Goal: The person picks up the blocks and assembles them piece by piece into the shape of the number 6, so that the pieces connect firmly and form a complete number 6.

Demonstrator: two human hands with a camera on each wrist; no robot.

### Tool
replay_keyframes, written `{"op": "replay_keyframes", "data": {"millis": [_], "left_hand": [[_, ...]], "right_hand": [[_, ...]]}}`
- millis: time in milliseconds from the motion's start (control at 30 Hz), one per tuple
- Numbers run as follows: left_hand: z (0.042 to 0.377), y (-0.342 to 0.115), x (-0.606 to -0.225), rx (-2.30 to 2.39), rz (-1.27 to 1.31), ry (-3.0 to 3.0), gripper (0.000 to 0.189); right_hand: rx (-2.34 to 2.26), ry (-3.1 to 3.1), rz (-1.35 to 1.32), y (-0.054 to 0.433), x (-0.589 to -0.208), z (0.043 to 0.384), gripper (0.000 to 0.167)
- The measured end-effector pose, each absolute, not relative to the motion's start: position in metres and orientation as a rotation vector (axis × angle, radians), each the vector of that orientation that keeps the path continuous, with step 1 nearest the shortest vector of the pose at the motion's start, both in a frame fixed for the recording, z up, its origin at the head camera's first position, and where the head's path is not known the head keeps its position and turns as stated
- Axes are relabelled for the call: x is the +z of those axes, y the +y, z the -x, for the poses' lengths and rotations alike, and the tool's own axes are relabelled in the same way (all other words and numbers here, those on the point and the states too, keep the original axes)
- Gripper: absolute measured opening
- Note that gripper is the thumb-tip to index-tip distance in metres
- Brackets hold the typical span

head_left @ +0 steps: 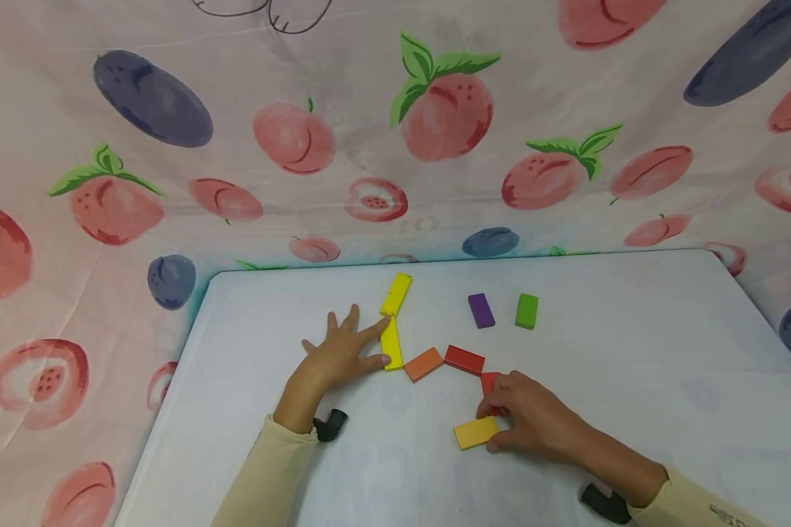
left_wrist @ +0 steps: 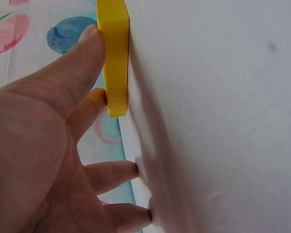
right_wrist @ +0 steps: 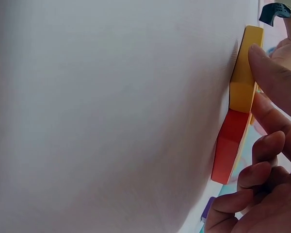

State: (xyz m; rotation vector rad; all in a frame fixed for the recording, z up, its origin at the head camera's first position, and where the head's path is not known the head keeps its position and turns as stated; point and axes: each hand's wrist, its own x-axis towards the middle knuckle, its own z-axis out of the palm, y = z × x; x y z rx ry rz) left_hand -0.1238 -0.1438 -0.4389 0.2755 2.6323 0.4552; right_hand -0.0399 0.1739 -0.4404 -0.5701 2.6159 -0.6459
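Observation:
My left hand [head_left: 339,356] lies at the left with fingers spread, thumb and index fingertip touching a yellow block [head_left: 390,345]. A second yellow block [head_left: 397,294] meets its far end. From its near end, an orange block [head_left: 424,364] and a red block [head_left: 464,359] continue the bent row. Another red block [head_left: 490,383] follows, partly hidden behind my right hand [head_left: 540,421]. That hand pinches a golden-yellow block [head_left: 473,433] by its right end, between thumb and index finger. In the right wrist view, the golden-yellow block [right_wrist: 244,82] touches the red block [right_wrist: 230,148].
A purple block [head_left: 481,311] and a green block [head_left: 526,311] stand apart toward the back of the white table [head_left: 666,329]. Behind the table hangs a fruit-patterned cloth [head_left: 369,80]. Dark wrist devices [head_left: 332,425] sit by both sleeves.

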Motion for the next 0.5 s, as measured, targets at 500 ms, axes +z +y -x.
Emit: {"op": "replay_keyframes", "data": {"millis": [500], "left_hand": [[0.1244,-0.1439,-0.4414,0.448,-0.269,2.636,0.073]], "right_hand": [[-0.668,2.603,0.584,0.1744,-0.4383,0.0381,0.036]]}}
